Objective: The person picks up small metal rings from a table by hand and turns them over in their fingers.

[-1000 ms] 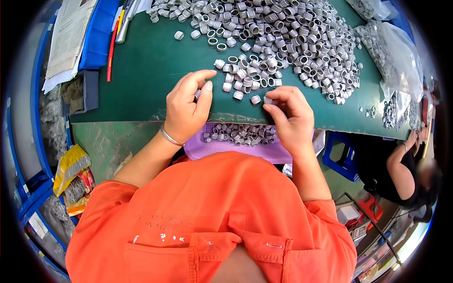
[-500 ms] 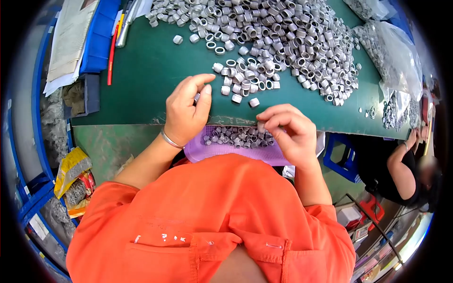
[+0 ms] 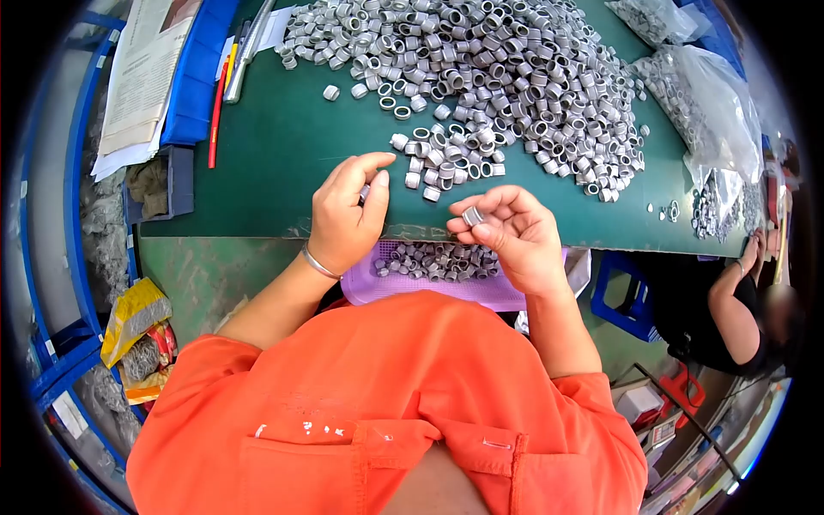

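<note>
Between the thumb and fingers of my right hand (image 3: 513,230) is one grey metal ring (image 3: 472,216), held above the table's front edge. My left hand (image 3: 350,204) is curled, with part of another ring (image 3: 365,193) showing between thumb and fingers. Just beyond both hands lies a small group of rings (image 3: 446,159) on the green table (image 3: 266,172). Behind it spreads a large pile of the same rings (image 3: 481,60). Below the table edge, a purple basket (image 3: 367,287) holds several rings, partly hidden by my right hand.
Plastic bags of parts (image 3: 704,112) lie at the right. Papers (image 3: 142,81), a blue tray (image 3: 190,77) and a red pen (image 3: 215,120) are at the left. A co-worker (image 3: 730,309) sits at the far right near a blue stool (image 3: 622,296).
My right hand has turned, and the ring in its fingers now shows clearly. A loose ring near the small group's front is no longer seen there. The whole view has shifted slightly.
</note>
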### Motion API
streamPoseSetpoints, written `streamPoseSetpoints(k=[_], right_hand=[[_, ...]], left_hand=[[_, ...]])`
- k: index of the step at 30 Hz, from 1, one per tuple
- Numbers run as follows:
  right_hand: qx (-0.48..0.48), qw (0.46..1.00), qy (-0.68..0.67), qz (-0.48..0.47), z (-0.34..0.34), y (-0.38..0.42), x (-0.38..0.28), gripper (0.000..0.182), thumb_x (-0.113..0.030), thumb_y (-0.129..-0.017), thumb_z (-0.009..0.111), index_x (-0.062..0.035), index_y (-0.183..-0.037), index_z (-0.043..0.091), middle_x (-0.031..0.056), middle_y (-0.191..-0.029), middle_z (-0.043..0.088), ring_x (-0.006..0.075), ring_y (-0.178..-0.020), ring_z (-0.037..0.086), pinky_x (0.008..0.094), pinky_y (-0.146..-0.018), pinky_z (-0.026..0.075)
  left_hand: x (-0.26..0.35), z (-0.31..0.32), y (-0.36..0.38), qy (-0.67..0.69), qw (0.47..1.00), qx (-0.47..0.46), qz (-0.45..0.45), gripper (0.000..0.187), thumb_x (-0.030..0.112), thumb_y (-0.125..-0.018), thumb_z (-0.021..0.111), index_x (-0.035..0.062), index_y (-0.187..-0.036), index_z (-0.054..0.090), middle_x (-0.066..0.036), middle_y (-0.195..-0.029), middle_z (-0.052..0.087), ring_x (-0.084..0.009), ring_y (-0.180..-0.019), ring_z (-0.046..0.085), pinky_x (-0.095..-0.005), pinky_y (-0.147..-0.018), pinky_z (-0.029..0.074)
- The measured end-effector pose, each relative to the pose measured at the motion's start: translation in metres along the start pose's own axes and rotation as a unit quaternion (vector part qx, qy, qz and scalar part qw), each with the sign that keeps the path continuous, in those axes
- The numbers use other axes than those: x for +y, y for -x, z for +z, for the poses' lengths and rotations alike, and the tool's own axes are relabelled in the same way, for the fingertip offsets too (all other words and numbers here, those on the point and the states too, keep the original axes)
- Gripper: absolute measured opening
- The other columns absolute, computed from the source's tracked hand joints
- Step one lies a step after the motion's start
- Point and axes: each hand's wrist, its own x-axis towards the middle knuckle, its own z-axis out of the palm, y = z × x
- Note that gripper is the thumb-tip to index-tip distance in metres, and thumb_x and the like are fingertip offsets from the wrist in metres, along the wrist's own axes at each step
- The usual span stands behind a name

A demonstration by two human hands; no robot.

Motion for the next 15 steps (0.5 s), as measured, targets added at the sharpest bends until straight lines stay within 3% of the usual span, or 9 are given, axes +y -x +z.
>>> streamPoseSetpoints(k=[1, 3, 5, 7, 9, 10, 13, 14, 15], right_hand=[[-0.021, 1.000, -0.004, 0.011, 0.000, 0.003, 0.000, 0.021, 0.014, -0.082, 0.053, 0.0016, -0.100, 0.054, 0.0146, -0.109, 0.061, 0.0173, -0.091, 0.063, 0.0274, -0.080, 0.052], [-0.045, 0.999, -0.009, 0.021, -0.003, 0.003, 0.001, 0.021, 0.015, -0.082, 0.051, 0.0003, -0.097, 0.056, 0.0132, -0.110, 0.062, 0.0160, -0.088, 0.063, 0.0273, -0.080, 0.051], [-0.120, 0.924, 0.323, -0.162, -0.010, 0.001, 0.004, 0.023, 0.016, -0.077, 0.051, -0.0009, -0.091, 0.059, 0.0128, -0.110, 0.063, 0.0195, -0.089, 0.062, 0.0292, -0.078, 0.050], [-0.006, 0.821, 0.489, -0.293, -0.001, -0.011, 0.004, 0.021, 0.011, -0.074, 0.057, -0.0011, -0.091, 0.061, 0.0123, -0.095, 0.060, 0.0284, -0.086, 0.057, 0.0338, -0.075, 0.047], [0.100, 0.765, 0.570, -0.284, 0.006, -0.020, 0.005, 0.019, 0.005, -0.074, 0.063, -0.0014, -0.092, 0.060, 0.0118, -0.089, 0.055, 0.0297, -0.084, 0.054, 0.0362, -0.073, 0.045], [0.098, 0.740, 0.605, -0.278, 0.001, -0.025, 0.008, 0.022, 0.000, -0.073, 0.067, -0.0012, -0.094, 0.060, 0.0122, -0.089, 0.053, 0.0300, -0.082, 0.053, 0.0371, -0.072, 0.045], [0.090, 0.741, 0.592, -0.302, -0.003, -0.025, 0.010, 0.024, 0.000, -0.072, 0.068, -0.0013, -0.094, 0.060, 0.0128, -0.088, 0.053, 0.0315, -0.081, 0.053, 0.0371, -0.071, 0.045], [0.091, 0.761, 0.584, -0.267, -0.004, -0.021, 0.009, 0.022, 0.002, -0.073, 0.068, -0.0010, -0.093, 0.060, 0.0107, -0.090, 0.055, 0.0251, -0.078, 0.057, 0.0333, -0.068, 0.048], [0.091, 0.760, 0.584, -0.269, -0.005, -0.018, 0.009, 0.022, 0.002, -0.073, 0.068, -0.0010, -0.093, 0.060, 0.0107, -0.090, 0.055, 0.0251, -0.078, 0.057, 0.0333, -0.068, 0.048]], left_hand=[[0.001, 0.000, 0.000, 0.001, 1.000, 0.002, -0.010, 0.015, 0.003, -0.084, 0.056, 0.0006, -0.098, 0.062, -0.013, -0.083, 0.063, -0.0250, -0.071, 0.061, -0.0317, -0.064, 0.049], [0.001, 0.000, 0.000, 0.003, 1.000, 0.006, -0.012, 0.016, 0.002, -0.084, 0.056, 0.0009, -0.098, 0.062, -0.013, -0.083, 0.062, -0.0249, -0.071, 0.061, -0.0317, -0.064, 0.049], [0.003, -0.002, 0.000, -0.005, 1.000, -0.009, -0.016, 0.016, 0.002, -0.084, 0.056, 0.0011, -0.098, 0.062, -0.012, -0.083, 0.062, -0.0246, -0.071, 0.061, -0.0317, -0.065, 0.049], [0.002, -0.002, 0.000, -0.007, 1.000, -0.009, -0.015, 0.016, 0.002, -0.084, 0.056, 0.0010, -0.098, 0.062, -0.012, -0.082, 0.062, -0.0246, -0.071, 0.061, -0.0316, -0.065, 0.049], [0.002, -0.001, 0.000, -0.007, 1.000, -0.009, -0.014, 0.016, 0.002, -0.084, 0.056, 0.0010, -0.098, 0.062, -0.012, -0.082, 0.062, -0.0245, -0.071, 0.060, -0.0316, -0.065, 0.049], [0.001, 0.000, 0.000, -0.009, 1.000, -0.006, -0.010, 0.015, 0.003, -0.084, 0.056, 0.0008, -0.098, 0.062, -0.012, -0.081, 0.062, -0.0247, -0.071, 0.060, -0.0316, -0.065, 0.049], [-0.003, 0.000, 0.001, -0.012, 1.000, 0.001, 0.004, 0.016, 0.003, -0.084, 0.056, 0.0004, -0.099, 0.062, -0.010, -0.079, 0.060, -0.0197, -0.068, 0.058, -0.0289, -0.064, 0.047], [-0.004, 0.000, 0.001, -0.007, 1.000, 0.003, 0.015, 0.017, 0.003, -0.085, 0.056, 0.0000, -0.101, 0.062, -0.008, -0.078, 0.059, -0.0146, -0.066, 0.055, -0.0261, -0.063, 0.046], [-0.004, 0.000, 0.000, -0.007, 1.000, 0.004, 0.017, 0.017, 0.003, -0.085, 0.056, 0.0000, -0.101, 0.062, -0.008, -0.078, 0.059, -0.0146, -0.066, 0.055, -0.0261, -0.063, 0.046]])
